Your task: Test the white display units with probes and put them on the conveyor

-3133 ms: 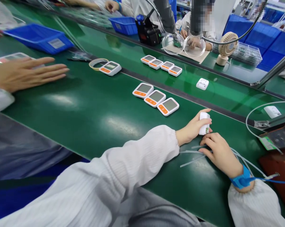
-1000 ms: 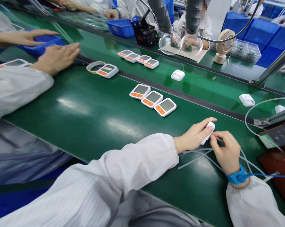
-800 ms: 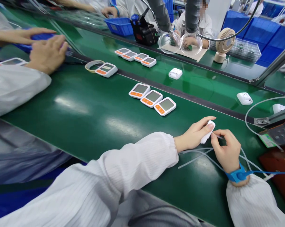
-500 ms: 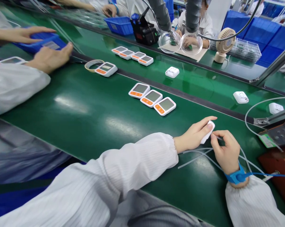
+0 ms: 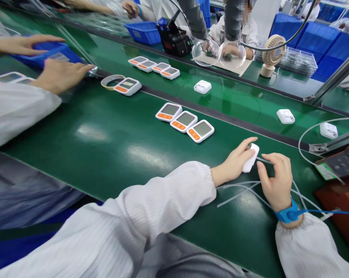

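Observation:
My left hand [image 5: 235, 160] is closed around a white blood pressure monitor [image 5: 251, 157], held on edge above the green table with its screen hidden from me. Just to the right, my right hand [image 5: 277, 177] has thumb and fingers apart, with a blue strap at the wrist. A thin translucent tube [image 5: 264, 159] runs from beside the monitor to behind my right fingers; whether it is joined to the monitor I cannot tell. More tubing [image 5: 244, 184] lies in loops below both hands. Three monitors with grey screens and orange buttons [image 5: 183, 121] rest overlapped to the left.
Several monitors [image 5: 154, 66] and white units [image 5: 202, 87] lie on the green strip beyond the dark rail. At left, a co-worker's hands [image 5: 57, 73] are at a blue bin [image 5: 51, 54]. A tape roll [image 5: 106, 82] touches another monitor. A brown box-like instrument [image 5: 341, 193] stands right.
My right fingers have parted and drawn slightly off the monitor, showing the tube between. My left hand has shifted slightly left with the monitor. Items on the far strip have moved left.

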Demonstrator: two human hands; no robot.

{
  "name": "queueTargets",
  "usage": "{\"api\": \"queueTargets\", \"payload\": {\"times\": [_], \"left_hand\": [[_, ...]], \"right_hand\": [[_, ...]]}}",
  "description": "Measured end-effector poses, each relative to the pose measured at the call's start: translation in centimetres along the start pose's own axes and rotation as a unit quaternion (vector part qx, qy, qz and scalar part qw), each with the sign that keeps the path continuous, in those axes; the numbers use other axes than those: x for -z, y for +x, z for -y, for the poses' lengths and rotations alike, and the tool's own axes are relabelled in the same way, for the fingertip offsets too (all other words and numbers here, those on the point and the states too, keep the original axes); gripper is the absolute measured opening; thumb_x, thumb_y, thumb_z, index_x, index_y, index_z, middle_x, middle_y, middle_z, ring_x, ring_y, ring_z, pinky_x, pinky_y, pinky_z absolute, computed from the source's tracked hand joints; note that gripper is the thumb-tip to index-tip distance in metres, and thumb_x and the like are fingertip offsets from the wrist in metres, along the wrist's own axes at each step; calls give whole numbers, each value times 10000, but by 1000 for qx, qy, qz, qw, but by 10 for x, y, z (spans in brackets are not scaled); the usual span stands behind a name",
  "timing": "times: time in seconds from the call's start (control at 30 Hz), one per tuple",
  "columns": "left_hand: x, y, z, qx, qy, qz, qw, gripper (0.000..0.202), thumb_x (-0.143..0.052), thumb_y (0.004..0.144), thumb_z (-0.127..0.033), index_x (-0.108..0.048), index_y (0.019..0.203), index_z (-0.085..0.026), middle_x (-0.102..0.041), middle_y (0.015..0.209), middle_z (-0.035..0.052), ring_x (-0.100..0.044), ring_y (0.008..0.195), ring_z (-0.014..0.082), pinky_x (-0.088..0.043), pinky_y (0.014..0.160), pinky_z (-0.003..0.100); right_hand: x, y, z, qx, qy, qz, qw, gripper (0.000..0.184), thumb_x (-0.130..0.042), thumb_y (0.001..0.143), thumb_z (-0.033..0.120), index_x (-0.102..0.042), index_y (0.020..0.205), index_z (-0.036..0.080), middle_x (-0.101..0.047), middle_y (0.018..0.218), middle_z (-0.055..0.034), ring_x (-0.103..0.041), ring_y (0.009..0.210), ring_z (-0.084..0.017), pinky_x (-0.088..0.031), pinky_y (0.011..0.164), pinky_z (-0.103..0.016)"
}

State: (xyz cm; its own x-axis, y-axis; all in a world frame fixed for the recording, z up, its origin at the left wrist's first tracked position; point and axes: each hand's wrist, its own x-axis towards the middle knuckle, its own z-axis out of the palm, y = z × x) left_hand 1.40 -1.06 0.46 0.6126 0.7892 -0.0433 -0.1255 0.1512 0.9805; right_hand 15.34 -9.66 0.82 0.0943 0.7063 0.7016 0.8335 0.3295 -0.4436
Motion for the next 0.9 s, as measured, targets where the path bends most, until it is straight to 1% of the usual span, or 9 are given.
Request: {"api": "queueTargets", "payload": {"times": [0.07,0.13,0.2,0.23,0.37,0.43,0.63,0.8,0.9], "left_hand": [[1,5,3,20,-23,-26,999,745,-638,883,-456,-344,1513,-185,-571,1047,63,-552,817,165,-469,771,316],[3,8,5,24,-21,-30,999,903,-763,798,-443,-308,1530,-173,-586,1101,83,-575,907,191,-482,847,340],[5,9,4,14,-4,2,1000,923,-798,777,-439,-327,1523,-167,-601,1144,104,-587,990,218,-480,915,365],[7,9,3,13,2,30,999,895,-776,803,-456,-330,1524,-169,-612,1138,108,-599,987,221,-485,915,373],[13,6,0,41,-8,169,985,972,-721,869,-453,-109,1597,-250,-637,930,46,-628,696,167,-524,697,337],[16,5,0,45,-18,201,978,1040,-751,855,-394,-33,1599,-277,-615,837,4,-604,601,139,-505,610,290],[17,5,-2,28,-7,202,979,943,-736,876,-330,-110,1580,-292,-647,880,33,-632,622,133,-455,544,221],[15,5,-2,21,-30,209,977,890,-725,881,-307,-144,1554,-273,-636,926,40,-643,685,145,-515,589,256],[14,6,1,16,-37,197,980,876,-738,871,-309,-173,1540,-277,-619,945,37,-634,721,148,-530,605,266]], "right_hand": [[-1,-4,0,-37,11,26,999,290,-541,1023,370,-607,1222,170,-663,913,-76,-636,818,-229,-539,759,-365],[-4,-9,-1,-102,30,99,989,525,-499,1028,450,-462,1437,123,-662,817,-48,-629,658,-206,-523,612,-306],[-6,-13,-4,-170,30,146,974,680,-448,1027,516,-336,1538,82,-684,829,-75,-647,630,-226,-502,547,-298],[-6,-14,-7,-197,24,145,969,700,-424,1029,537,-332,1547,75,-695,864,-100,-662,651,-244,-507,551,-308],[-5,-13,-14,-248,29,93,964,682,-375,1040,566,-406,1527,89,-698,956,-139,-666,674,-246,-531,602,-330],[-4,-11,-13,-250,47,91,963,655,-370,1048,553,-430,1520,102,-696,970,-130,-651,652,-223,-529,598,-316],[-3,-10,-8,-248,85,93,961,605,-379,1055,514,-458,1511,125,-701,1014,-117,-642,652,-188,-523,579,-282],[-2,-11,-11,-267,99,111,952,611,-405,1047,510,-422,1534,141,-689,850,-69,-602,547,-178,-490,510,-273],[-3,-11,-12,-271,99,115,951,602,-424,1043,510,-415,1538,168,-684,830,-59,-622,568,-194,-505,530,-285]]}}
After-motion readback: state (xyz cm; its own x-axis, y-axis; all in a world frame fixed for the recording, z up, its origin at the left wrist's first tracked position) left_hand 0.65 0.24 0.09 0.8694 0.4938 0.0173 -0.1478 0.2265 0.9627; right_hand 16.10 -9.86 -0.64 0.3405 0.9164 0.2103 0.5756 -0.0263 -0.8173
